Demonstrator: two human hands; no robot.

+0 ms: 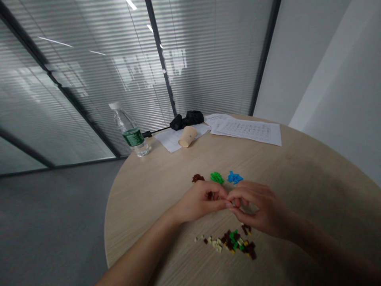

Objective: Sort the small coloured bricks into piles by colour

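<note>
My left hand (202, 200) and my right hand (257, 204) meet fingertip to fingertip above the table. Both are closed in a pinch; whatever sits between the fingertips is too small and covered to name. Just beyond the hands lie three small piles of toy bricks: a brown pile (198, 178), a green pile (217, 177) and a blue pile (235, 177). On the near side spreads a mixed heap of small bricks (235, 241) in brown, green, yellow and cream. Loose cream bricks (216, 243) trail off to its left.
The round wooden table (139, 198) carries a water bottle (132, 133) at its far left edge. A paper cup (187, 136) lies tipped on a sheet of paper. Behind it is a black bundle (192, 118). Printed sheets (250, 130) lie at the back.
</note>
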